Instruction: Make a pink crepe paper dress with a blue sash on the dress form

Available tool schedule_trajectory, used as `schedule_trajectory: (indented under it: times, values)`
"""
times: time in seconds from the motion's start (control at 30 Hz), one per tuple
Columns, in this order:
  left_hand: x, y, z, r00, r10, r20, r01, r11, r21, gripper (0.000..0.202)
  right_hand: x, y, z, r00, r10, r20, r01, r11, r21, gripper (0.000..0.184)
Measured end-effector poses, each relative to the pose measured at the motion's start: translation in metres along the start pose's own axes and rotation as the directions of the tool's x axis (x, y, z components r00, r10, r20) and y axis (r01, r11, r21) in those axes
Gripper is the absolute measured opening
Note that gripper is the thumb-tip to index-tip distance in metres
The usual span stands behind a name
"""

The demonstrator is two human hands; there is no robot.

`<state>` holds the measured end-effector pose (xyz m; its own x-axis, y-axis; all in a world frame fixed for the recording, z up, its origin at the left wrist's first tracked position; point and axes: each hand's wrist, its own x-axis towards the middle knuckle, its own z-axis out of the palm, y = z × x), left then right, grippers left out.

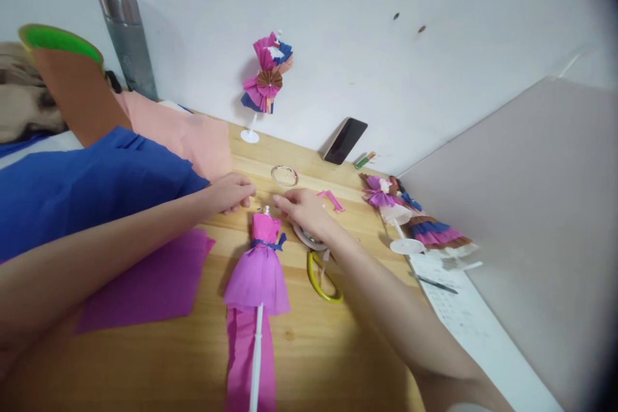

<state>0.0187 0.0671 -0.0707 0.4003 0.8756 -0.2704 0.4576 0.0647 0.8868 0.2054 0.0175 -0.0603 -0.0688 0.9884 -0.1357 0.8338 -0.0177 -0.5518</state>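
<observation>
A small white dress form [267,210] lies on the wooden table, wearing a pink bodice [265,226], a dark blue ribbon tied at the waist and a sheer purple skirt [257,280]. Its white pole [256,354] points toward me over a strip of pink paper [237,360]. My left hand [232,193] is just beyond the form on the left, fingers loosely bent and apart. To the right of the neck, my right hand [305,211] reaches in with fingers pointing left; nothing shows in them. Under it are a tape roll [309,241] and yellow-handled scissors [322,283].
Blue [96,187], peach [193,138] and purple paper [159,283] lie on the left. A dressed form [263,80] stands by the wall, near a phone [346,141]. More dressed forms [396,215] and a written sheet with a pen [438,284] are on the right.
</observation>
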Motion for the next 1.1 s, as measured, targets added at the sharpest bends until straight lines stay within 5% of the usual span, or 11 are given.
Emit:
schedule_trajectory:
  times: [0.27,0.43,0.53,0.7,0.87,1.03,1.1]
  values:
    - [0.004,-0.002,-0.001,1.000,-0.004,0.002,0.005,0.993,-0.119,0.008,0.031,-0.021,0.008,0.982,0.005,0.188,-0.009,1.000,0.022,0.043]
    - [0.001,0.002,-0.004,0.999,0.045,0.020,-0.039,0.973,-0.229,0.020,0.016,-0.036,-0.027,0.993,-0.077,0.094,0.064,0.988,0.141,0.042]
    - [-0.001,0.002,-0.005,0.993,0.106,0.050,-0.086,0.951,-0.298,0.031,0.003,-0.048,-0.059,0.983,-0.186,-0.012,0.178,0.919,0.351,0.036]
    - [-0.003,0.003,-0.004,0.977,0.192,0.097,-0.146,0.922,-0.359,0.049,-0.011,-0.054,-0.098,0.922,-0.323,-0.215,0.388,0.763,0.517,0.031]
    - [-0.010,0.008,-0.003,0.951,0.307,0.040,-0.273,0.892,-0.360,0.052,-0.016,-0.054,-0.103,0.876,-0.362,-0.318,0.478,0.739,0.476,0.038]
    - [-0.023,0.019,-0.006,0.868,0.496,-0.027,-0.474,0.811,-0.343,0.056,-0.029,-0.068,-0.103,0.735,-0.533,-0.418,0.666,0.681,0.304,0.030]
    - [-0.026,0.025,-0.009,0.870,0.492,-0.030,-0.476,0.821,-0.316,0.053,-0.033,-0.074,-0.105,0.686,-0.556,-0.470,0.705,0.668,0.238,0.028]
